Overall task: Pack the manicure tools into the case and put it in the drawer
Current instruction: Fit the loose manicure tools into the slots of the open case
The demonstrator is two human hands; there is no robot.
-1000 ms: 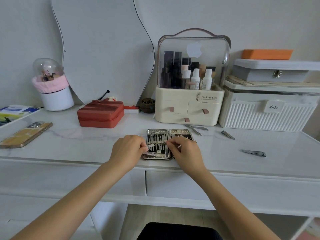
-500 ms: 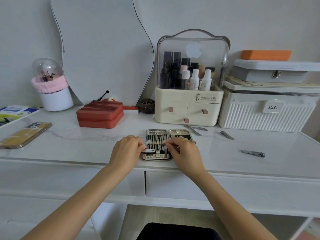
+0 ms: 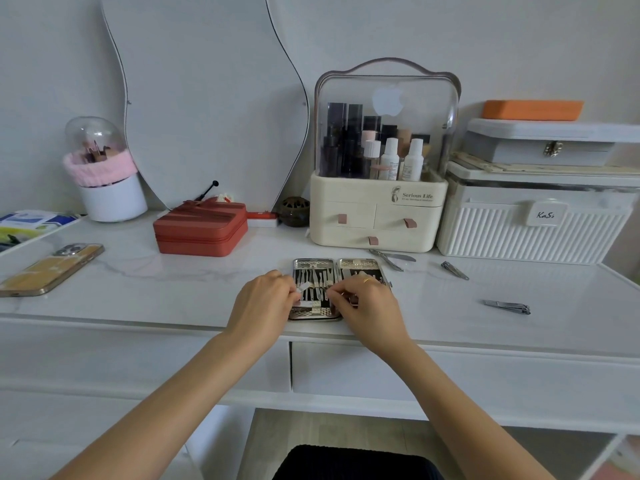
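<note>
Hidden: both hands cover the near half of the open case [image 3: 341, 268], so the lower slots can't be read; tools inside too small to tell apart.
Left hand [image 3: 263, 299]: fingers curled, pinching a small flat metal tool [image 3: 304, 286] at the case's left half.
Right hand [image 3: 369, 303]: fingers curled over the middle of the case, tips on the tools; what exactly it pinches, can't tell. Ring on 1 finger.
Case: lies open, flat, near the front edge of the tabletop [image 3: 173, 282], above the shut drawer [image 3: 450, 375].
Loose tools: scissors/nippers [image 3: 391, 258] just beyond the case, 1 clipper [image 3: 454, 270] to the right, 1 more clipper [image 3: 507, 306] well apart.
Around: red zip box [image 3: 201, 230] left-rear, phone [image 3: 52, 268] far left, cosmetics organizer [image 3: 379, 157] behind the case, white ribbed box [image 3: 533, 220] at right.
Cut off: booklet at left edge, boxes at right edge.
</note>
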